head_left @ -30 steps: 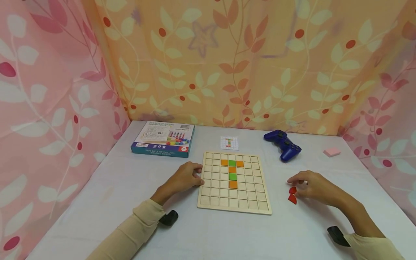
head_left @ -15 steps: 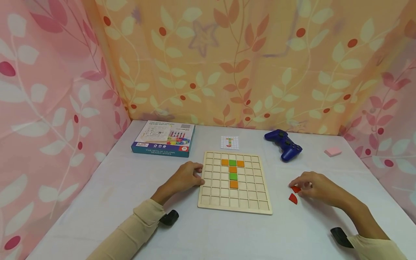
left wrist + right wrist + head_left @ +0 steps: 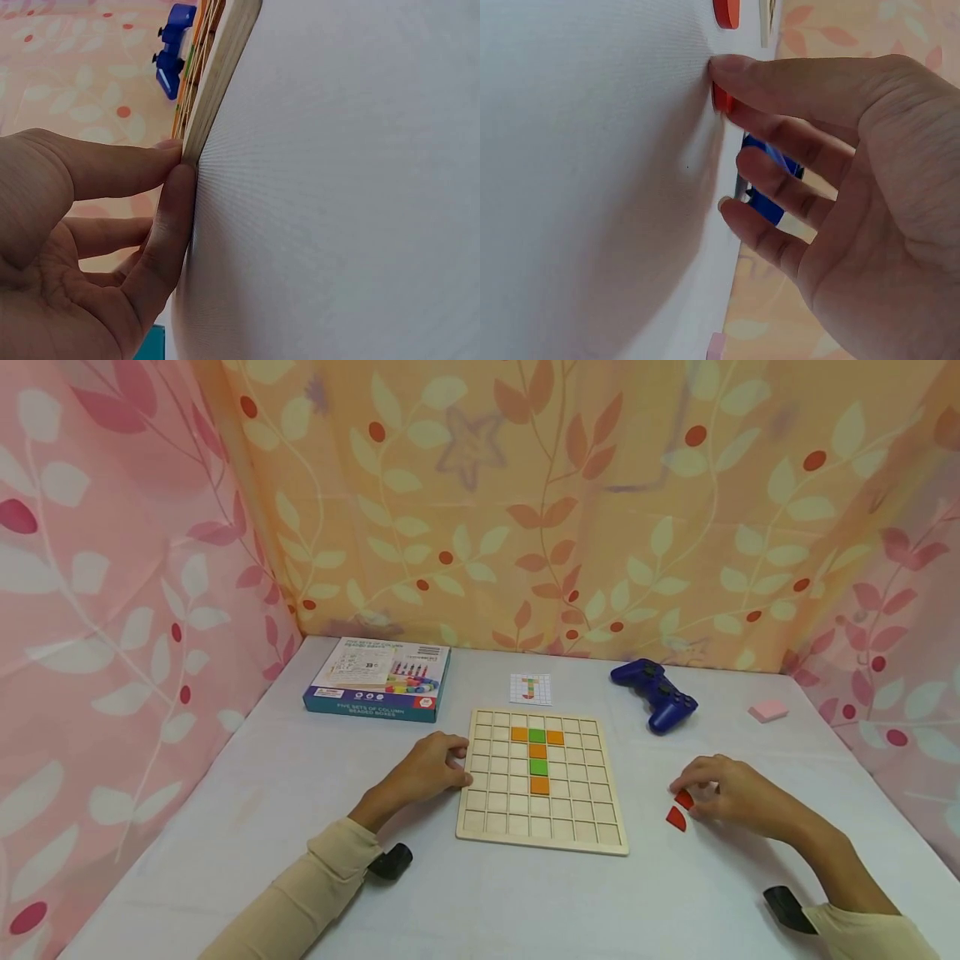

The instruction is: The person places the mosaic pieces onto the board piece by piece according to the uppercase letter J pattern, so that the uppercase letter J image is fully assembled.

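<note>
A wooden grid board [image 3: 495, 822] lies on the white table with several orange and green square tiles in a T shape [image 3: 538, 752]. My left hand [image 3: 422, 770] holds the board's left edge; in the left wrist view the thumb and a finger [image 3: 178, 202] meet at its side. On the right, my right hand [image 3: 731, 793] has thumb and index finger at a red quarter-circle tile [image 3: 683, 799], pinching it at the table surface. A second red quarter-circle tile [image 3: 677, 819] lies just in front of it, apart from the fingers. The right hand's other fingers hang loosely bent.
Behind the board lies a small pattern card [image 3: 530, 689]. A boxed bead set [image 3: 375, 681] sits at back left. A blue game controller [image 3: 654, 695] and a pink block [image 3: 768, 711] are at back right. Patterned cloth [image 3: 480, 527] stands around the table.
My right fingers have closed on the farther red tile and shifted it slightly to the right, away from the other one and turned it. My left hand has stayed at the board's edge.
</note>
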Available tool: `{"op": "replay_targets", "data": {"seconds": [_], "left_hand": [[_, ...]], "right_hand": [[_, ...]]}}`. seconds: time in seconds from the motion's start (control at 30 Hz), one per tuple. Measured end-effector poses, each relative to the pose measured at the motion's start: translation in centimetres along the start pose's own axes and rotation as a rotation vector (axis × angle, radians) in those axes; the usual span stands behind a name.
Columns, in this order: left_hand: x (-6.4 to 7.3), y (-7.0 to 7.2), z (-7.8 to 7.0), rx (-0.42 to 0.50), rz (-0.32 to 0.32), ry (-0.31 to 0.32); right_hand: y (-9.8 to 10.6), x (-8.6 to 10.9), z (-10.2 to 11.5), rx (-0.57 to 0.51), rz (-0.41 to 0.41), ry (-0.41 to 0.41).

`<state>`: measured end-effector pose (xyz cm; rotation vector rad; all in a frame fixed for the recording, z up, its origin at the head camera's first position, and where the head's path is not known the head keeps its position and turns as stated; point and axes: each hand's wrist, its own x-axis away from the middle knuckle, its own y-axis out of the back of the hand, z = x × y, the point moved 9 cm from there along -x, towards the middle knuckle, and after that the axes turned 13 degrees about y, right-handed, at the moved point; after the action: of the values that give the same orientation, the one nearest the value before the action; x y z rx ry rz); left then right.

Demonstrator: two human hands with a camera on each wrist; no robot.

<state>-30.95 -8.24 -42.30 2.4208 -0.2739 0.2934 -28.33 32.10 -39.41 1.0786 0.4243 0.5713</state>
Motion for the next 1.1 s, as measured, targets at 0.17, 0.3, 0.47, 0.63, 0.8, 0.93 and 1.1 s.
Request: {"op": "replay_targets", "data": {"seconds": [0.17, 0.3, 0.47, 0.63, 0.8, 0.93, 1.1], "left_hand": [[0.0, 0.1, 0.0, -0.002, -0.004, 0.008], [0.0, 0.0, 0.0, -0.003, -0.006, 0.014], [0.0, 0.0, 0.1, -0.005, -0.007, 0.016], [0.0, 0.1, 0.1, 0.005, -0.003, 0.02], [0.0, 0.0, 0.1, 0.01, 0.0, 0.023], [0.0, 0.0, 0.1, 0.01, -0.002, 0.017], [0.0, 0.1, 0.0, 0.011, 0.0, 0.008]], "right_hand": [[0.2, 0.0, 0.2, 0.03, 0.003, -0.005], [0.6, -0.5, 0.8, 0.045, -0.047, 0.002], [0.4, -2.0, 2.1, 0.034, -0.078, 0.001], [-0.7, -4.2, 4.1, -0.029, -0.042, 0.023], [-2.0, -6.3, 6.3, -0.071, -0.008, 0.084], [-3.0, -8.1, 8.3, -0.065, 0.03, 0.154], [-4.2, -9.9, 10.7, -0.05, 0.073, 0.233]]}}
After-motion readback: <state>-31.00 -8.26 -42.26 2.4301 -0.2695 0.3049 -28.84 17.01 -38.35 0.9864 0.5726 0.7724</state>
